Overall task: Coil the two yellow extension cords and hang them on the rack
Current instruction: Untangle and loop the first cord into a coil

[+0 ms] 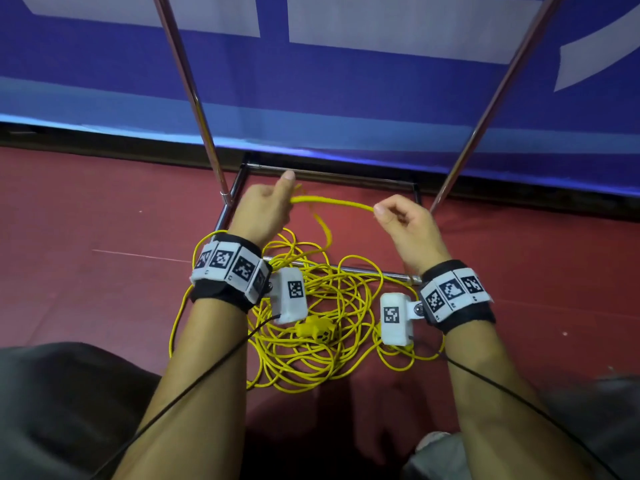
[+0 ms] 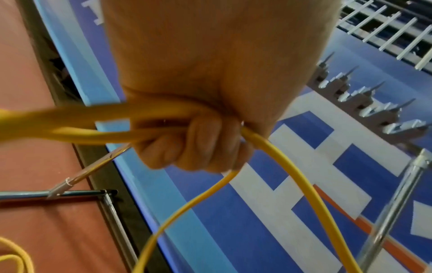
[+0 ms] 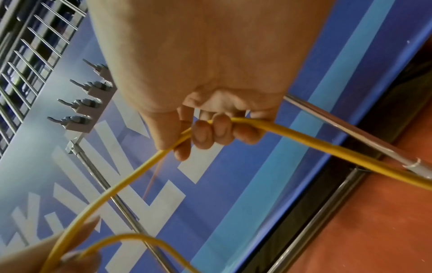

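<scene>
Left hand [image 1: 265, 211] fisted round strands of thin yellow extension cord [image 1: 332, 202], thumb up, two lengths out one side of the fist and two out the other in the left wrist view [image 2: 189, 146]. Right hand [image 1: 405, 221] pinching the same cord between thumb and curled fingers [image 3: 205, 134], a short span running between both hands, raised above the floor. Below and between the wrists, a loose tangled heap of yellow cord [image 1: 311, 341] sprawled on the red floor [image 1: 86, 220], partly draped over the near bar of the chrome tube rack base [image 1: 363, 271]. Yellow plug block [image 1: 313, 330] in the middle of the heap. Two slanted chrome rack poles [image 1: 194, 98] rising from the base. Beyond, blue-and-white printed banner [image 1: 346, 81] along the wall.
</scene>
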Motion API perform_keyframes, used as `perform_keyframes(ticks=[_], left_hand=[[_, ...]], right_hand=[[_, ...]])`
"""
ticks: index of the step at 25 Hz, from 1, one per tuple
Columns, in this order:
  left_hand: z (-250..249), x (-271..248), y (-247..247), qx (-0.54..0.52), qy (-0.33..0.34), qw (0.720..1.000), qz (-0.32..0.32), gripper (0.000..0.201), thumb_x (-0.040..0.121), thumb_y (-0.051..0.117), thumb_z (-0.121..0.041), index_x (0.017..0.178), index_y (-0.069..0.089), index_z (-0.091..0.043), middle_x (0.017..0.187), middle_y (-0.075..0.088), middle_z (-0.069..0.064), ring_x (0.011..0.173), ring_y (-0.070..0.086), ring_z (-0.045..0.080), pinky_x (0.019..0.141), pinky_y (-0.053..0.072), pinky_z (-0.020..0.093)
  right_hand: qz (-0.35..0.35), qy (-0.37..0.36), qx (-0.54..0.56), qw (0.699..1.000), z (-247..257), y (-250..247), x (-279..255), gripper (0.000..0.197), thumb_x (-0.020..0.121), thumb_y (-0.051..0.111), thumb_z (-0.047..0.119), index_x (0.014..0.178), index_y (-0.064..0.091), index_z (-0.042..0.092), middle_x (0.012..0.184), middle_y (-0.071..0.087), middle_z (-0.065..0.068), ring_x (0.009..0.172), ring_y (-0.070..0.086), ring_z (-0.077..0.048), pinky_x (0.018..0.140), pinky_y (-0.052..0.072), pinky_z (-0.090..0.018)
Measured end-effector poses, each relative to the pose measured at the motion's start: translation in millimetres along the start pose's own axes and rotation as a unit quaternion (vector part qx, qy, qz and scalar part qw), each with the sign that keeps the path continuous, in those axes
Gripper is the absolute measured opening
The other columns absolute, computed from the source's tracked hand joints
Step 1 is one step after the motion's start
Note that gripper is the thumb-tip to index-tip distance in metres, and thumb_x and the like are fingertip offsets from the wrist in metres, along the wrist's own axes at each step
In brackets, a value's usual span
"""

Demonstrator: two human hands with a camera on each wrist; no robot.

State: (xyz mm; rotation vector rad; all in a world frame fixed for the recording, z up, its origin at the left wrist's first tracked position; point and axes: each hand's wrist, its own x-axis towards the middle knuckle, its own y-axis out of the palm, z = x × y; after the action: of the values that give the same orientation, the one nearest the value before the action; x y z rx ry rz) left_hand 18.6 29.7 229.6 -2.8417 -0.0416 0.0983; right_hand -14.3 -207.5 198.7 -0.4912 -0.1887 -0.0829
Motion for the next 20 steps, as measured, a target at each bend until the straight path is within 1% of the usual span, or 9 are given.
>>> perform_keyframes(ticks=[3, 6, 9, 12, 14, 16, 17, 19, 20], left_hand=[[-6.7, -11.1, 17.1, 0.021, -0.041, 0.994, 0.102, 0.055, 0.103, 0.040, -0.051, 0.060, 0.045, -0.017, 0.047, 0.041, -0.002, 0.037, 0.033, 0.011, 0.045, 0.027, 0.023], [-14.4, -19.5, 36.3, 0.041, -0.024, 0.988, 0.146, 0.062, 0.101, 0.041, -0.054, 0.052, 0.050, -0.018, 0.040, 0.035, -0.007, 0.034, 0.028, 0.010, 0.038, 0.023, 0.020], [-14.2, -20.2, 39.1, 0.030, 0.027, 0.996, 0.085, 0.062, 0.097, 0.053, -0.053, 0.046, 0.037, -0.021, 0.041, 0.026, -0.010, 0.040, 0.020, 0.012, 0.045, 0.017, 0.029], [-11.3, -10.2, 22.5, -0.062, 0.021, 0.998, 0.010, 0.060, 0.088, 0.056, -0.058, 0.045, 0.030, -0.025, 0.045, 0.023, -0.009, 0.048, 0.018, 0.016, 0.054, 0.013, 0.037], [-7.6, -4.5, 12.4, -0.076, 0.005, 0.997, 0.029, 0.055, 0.092, 0.055, -0.053, 0.049, 0.032, -0.027, 0.046, 0.024, -0.009, 0.047, 0.018, 0.015, 0.052, 0.012, 0.034], [-0.9, 0.7, 10.1, -0.048, -0.017, 0.997, 0.058, 0.053, 0.102, 0.049, -0.040, 0.054, 0.038, -0.020, 0.044, 0.030, -0.009, 0.041, 0.022, 0.012, 0.048, 0.015, 0.027], [0.6, 1.6, 11.8, -0.029, -0.024, 0.997, 0.067, 0.053, 0.104, 0.045, -0.036, 0.054, 0.040, -0.017, 0.042, 0.032, -0.008, 0.038, 0.025, 0.011, 0.047, 0.018, 0.026], [0.8, 0.4, 15.8, 0.000, -0.029, 0.997, 0.070, 0.055, 0.105, 0.041, -0.034, 0.052, 0.044, -0.015, 0.039, 0.036, -0.008, 0.035, 0.028, 0.010, 0.047, 0.020, 0.026], [0.4, -0.1, 16.2, 0.001, -0.030, 0.997, 0.069, 0.056, 0.104, 0.040, -0.036, 0.053, 0.045, -0.015, 0.038, 0.037, -0.008, 0.035, 0.029, 0.010, 0.047, 0.021, 0.026]], right_hand=[[-0.016, -0.035, -0.033, 0.999, 10.1, 3.1, 2.7, 0.009, 0.089, 0.064, 0.030, 0.081, 0.064, 0.027, 0.073, 0.063, 0.009, 0.070, 0.054, -0.005, 0.071, 0.044, -0.029], [-0.021, -0.060, -0.041, 0.997, 22.4, 19.7, 1.8, 0.013, 0.088, 0.064, 0.034, 0.077, 0.063, 0.027, 0.066, 0.061, 0.007, 0.063, 0.051, -0.006, 0.063, 0.041, -0.026], [0.020, -0.020, -0.074, 0.997, 18.4, 21.1, 0.4, 0.033, 0.092, 0.059, 0.044, 0.073, 0.058, 0.016, 0.058, 0.048, -0.001, 0.058, 0.040, -0.013, 0.058, 0.035, -0.031], [0.088, 0.042, -0.111, 0.989, -5.4, 11.7, -6.2, 0.043, 0.093, 0.054, 0.049, 0.071, 0.054, 0.013, 0.056, 0.039, 0.004, 0.058, 0.036, -0.013, 0.059, 0.031, -0.033], [0.065, 0.042, -0.034, 0.996, -11.2, 9.2, -8.2, 0.031, 0.093, 0.056, 0.046, 0.076, 0.060, 0.021, 0.059, 0.046, 0.007, 0.060, 0.039, -0.006, 0.061, 0.034, -0.030], [0.031, 0.015, 0.010, 0.999, -4.4, 10.0, -5.7, 0.027, 0.094, 0.051, 0.043, 0.086, 0.066, 0.022, 0.074, 0.062, 0.000, 0.072, 0.050, -0.004, 0.070, 0.040, -0.025], [0.014, 0.005, 0.022, 1.000, 0.6, 10.5, -3.3, 0.028, 0.095, 0.049, 0.040, 0.088, 0.067, 0.020, 0.081, 0.066, 0.002, 0.078, 0.054, -0.002, 0.075, 0.042, -0.022], [-0.016, 0.003, 0.038, 0.999, 10.5, 10.9, -0.1, 0.028, 0.098, 0.051, 0.034, 0.086, 0.070, 0.017, 0.084, 0.067, 0.009, 0.083, 0.057, 0.003, 0.078, 0.041, -0.014], [-0.023, 0.005, 0.035, 0.999, 12.4, 11.6, 1.0, 0.027, 0.098, 0.053, 0.032, 0.083, 0.070, 0.018, 0.082, 0.067, 0.010, 0.081, 0.057, 0.002, 0.078, 0.041, -0.014]])
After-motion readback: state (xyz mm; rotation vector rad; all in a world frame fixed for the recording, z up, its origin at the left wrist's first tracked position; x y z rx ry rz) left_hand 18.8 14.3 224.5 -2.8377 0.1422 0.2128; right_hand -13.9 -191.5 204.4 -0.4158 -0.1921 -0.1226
